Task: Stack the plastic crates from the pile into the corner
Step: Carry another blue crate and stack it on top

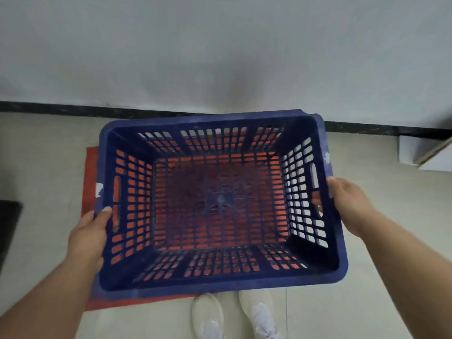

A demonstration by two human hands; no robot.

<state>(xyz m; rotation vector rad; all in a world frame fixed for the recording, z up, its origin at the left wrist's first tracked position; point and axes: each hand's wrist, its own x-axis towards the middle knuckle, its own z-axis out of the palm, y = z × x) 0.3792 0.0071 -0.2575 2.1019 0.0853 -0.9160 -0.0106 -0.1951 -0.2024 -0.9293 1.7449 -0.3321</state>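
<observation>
Blue crate (220,199) is held over a red crate (89,172) on the floor by the far wall. Left hand (89,237) and right hand (347,204) are clamped on its side rims by the handle slots. Looks light and stiff, so grab there.

Left hand (88,231) grips blue crate (220,199) left rim, thumb on top; right hand (347,201) grips right rim; forearms extended.

No text, label, brand or number can be read anywhere. The blue crate (220,199) has small white scuffs on its left and right rims, but they form no letters.
</observation>
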